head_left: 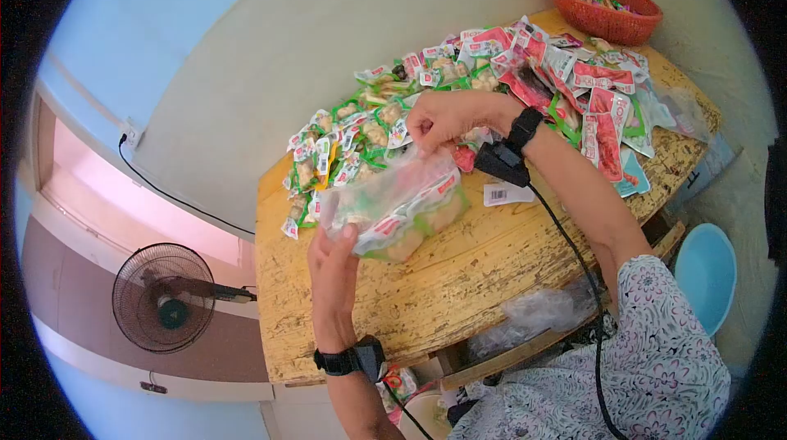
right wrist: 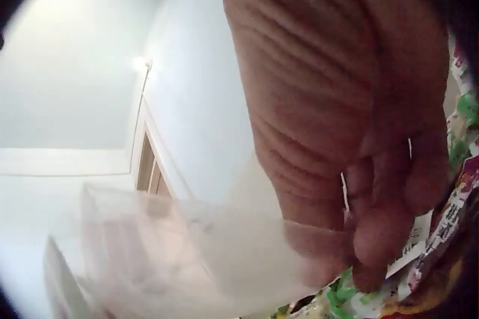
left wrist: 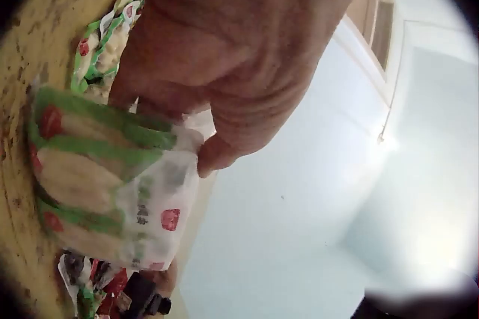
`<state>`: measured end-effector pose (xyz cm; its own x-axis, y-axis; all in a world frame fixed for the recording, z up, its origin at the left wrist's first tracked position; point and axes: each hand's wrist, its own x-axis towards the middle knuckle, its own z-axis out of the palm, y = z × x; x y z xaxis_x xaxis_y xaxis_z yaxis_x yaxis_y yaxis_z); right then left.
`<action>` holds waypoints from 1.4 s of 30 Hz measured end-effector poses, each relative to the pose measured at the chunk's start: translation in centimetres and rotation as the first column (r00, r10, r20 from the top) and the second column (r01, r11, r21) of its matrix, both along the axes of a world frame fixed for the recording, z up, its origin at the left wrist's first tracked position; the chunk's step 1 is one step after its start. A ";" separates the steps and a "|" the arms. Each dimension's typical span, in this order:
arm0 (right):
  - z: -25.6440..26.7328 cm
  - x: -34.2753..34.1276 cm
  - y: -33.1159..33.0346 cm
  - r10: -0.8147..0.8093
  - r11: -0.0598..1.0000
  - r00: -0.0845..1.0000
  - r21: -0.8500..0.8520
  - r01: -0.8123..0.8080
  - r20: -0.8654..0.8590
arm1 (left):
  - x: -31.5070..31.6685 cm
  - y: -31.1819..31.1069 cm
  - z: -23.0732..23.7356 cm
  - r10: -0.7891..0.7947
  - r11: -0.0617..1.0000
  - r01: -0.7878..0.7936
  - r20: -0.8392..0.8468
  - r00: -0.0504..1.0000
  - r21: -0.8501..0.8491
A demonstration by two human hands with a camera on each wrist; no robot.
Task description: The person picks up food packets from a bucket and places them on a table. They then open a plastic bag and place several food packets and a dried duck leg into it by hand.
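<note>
A clear plastic bag (head_left: 373,198) holding several green-and-white packets (head_left: 410,223) is held up over the wooden table. My left hand (head_left: 334,264) pinches its left end, thumb on the near side; in the left wrist view the packets (left wrist: 82,177) show through the film below the hand (left wrist: 224,57). My right hand (head_left: 451,119), fingers curled, grips the bag's upper right edge. In the right wrist view the film (right wrist: 194,259) stretches leftward from the thumb and fingers of that hand (right wrist: 337,109).
Small green packets (head_left: 373,133) and red-and-white packets (head_left: 602,129) are heaped along the wall side of the table (head_left: 303,309). A red basket (head_left: 602,22) stands at the far right corner, a blue basin (head_left: 707,276) beyond the right edge, and a fan (head_left: 164,297) to the left.
</note>
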<state>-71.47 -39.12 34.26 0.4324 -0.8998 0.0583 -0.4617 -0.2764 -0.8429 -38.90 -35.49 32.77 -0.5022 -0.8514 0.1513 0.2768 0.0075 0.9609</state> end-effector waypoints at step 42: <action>3.1 7.0 3.8 0.129 0.915 0.977 -0.358 -0.183 -0.171 | 20.1 5.6 -0.7 0.411 0.912 -0.369 0.368 0.834 -0.181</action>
